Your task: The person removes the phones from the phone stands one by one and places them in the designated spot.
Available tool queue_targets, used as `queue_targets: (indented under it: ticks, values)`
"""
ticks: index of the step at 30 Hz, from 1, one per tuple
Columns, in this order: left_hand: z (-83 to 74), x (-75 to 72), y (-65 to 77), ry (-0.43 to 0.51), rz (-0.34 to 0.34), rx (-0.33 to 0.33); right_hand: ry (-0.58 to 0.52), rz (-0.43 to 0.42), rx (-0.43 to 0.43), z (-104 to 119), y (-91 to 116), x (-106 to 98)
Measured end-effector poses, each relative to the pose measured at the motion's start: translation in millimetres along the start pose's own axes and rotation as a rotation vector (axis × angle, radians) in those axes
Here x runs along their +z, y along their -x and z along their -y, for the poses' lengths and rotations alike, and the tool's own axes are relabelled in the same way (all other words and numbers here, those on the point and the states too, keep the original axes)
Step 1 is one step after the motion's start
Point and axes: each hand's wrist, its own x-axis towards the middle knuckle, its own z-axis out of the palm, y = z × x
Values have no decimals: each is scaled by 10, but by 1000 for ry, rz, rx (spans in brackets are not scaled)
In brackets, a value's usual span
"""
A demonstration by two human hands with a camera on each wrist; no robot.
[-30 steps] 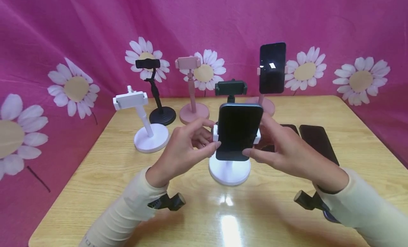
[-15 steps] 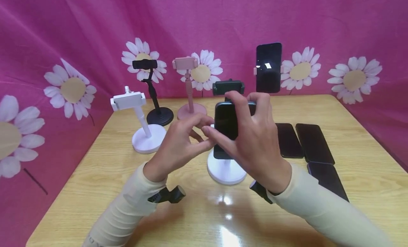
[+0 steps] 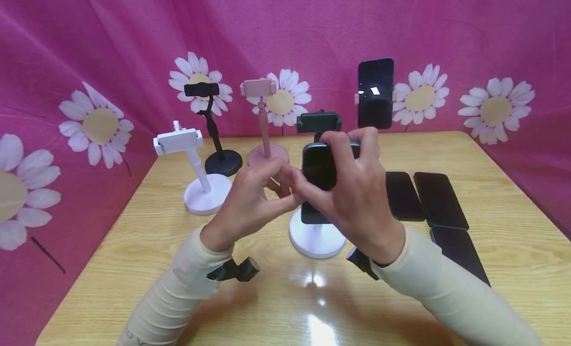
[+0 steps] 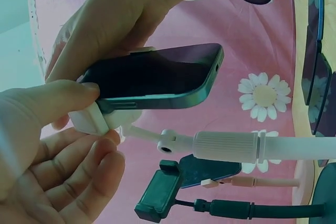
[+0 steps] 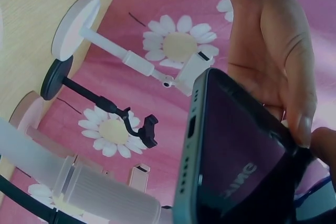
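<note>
A smartphone [image 3: 317, 170] with a dark screen stands upright in the white clamp [image 4: 90, 119] of a phone stand [image 3: 316, 239]. At its left edge my left hand [image 3: 256, 197] pinches the clamp, the thumb in front by the phone's edge and fingers behind. My right hand [image 3: 363, 197] reaches across the phone's front and grips it, fingers over the top edge and thumb at the left side beside the left hand. The left wrist view has the phone [image 4: 157, 74] lying sideways, with the stand's jointed neck behind it. The right side of the clamp is hidden by my right hand.
Further phone stands, white [image 3: 207, 193], black [image 3: 223, 161], pink [image 3: 265, 150] and dark green [image 3: 318, 123], stand behind. Another phone [image 3: 375, 93] is mounted at the back right. Several phones [image 3: 441, 200] lie on the table's right side. A pink curtain [image 3: 285, 28] hangs behind.
My right hand has left the phone's lower right side and come across its front, fingers now over the top and thumb at the left edge. The left hand stays at the clamp.
</note>
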Motion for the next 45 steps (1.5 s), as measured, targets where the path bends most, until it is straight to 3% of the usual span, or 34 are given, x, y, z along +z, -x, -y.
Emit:
queue_targets:
  ticks: [5, 16, 24, 30, 40, 45]
  values:
    - [-9, -13, 25, -4, 3, 28, -30, 24, -12, -21, 3, -32]
    - [-16, -75, 54, 12, -3, 11, -54, 42, -14, -46, -7, -95]
    - [-38, -54, 43, -3, 1, -21, -197, 61, -75, -100, 25, -215]
    - [-58, -16, 41, -17, -4, -50, -232, 106, -113, -130, 13, -271]
    - [-118, 44, 39, -22, -5, -21, -276, 109, -115, -114, -12, -224]
    - [-123, 46, 32, -37, -11, -13, -286, 101, -155, -52, -22, -132]
